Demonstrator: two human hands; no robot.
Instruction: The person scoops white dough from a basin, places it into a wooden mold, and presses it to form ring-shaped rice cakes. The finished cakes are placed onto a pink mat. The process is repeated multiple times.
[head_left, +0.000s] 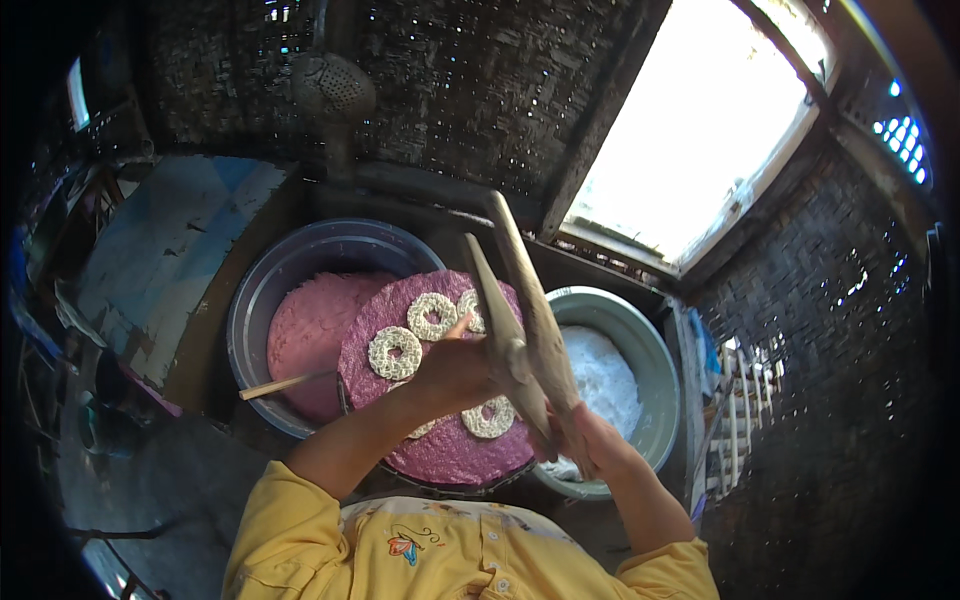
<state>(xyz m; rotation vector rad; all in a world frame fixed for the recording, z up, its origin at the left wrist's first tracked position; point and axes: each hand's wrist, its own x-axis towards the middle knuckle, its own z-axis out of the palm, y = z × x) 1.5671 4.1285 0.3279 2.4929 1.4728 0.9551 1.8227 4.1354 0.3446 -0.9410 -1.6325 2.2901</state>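
My right hand (596, 439) is closed around the lower end of a wooden tool (536, 330) made of two long tapered bars lying close together. The tool rises over a round surface covered with pink textured cloth (442, 465). Several pale, lacy rings, apparently of dough strands, lie there, among them one ring (395, 352) at the left and another ring (487, 418) nearer me. My left hand (466, 364) reaches over the cloth, partly hidden behind the tool. One of its fingers extends to a ring at the back; whether it touches is unclear.
Left of the cloth, a dark plastic tub (251, 300) holds a pink dough-like mass (315, 315). A wooden stick (277, 386) crosses its rim. On the right, a pale green tub (664, 375) contains a white mass (600, 375). A perforated ladle (334, 84) hangs on the woven wall.
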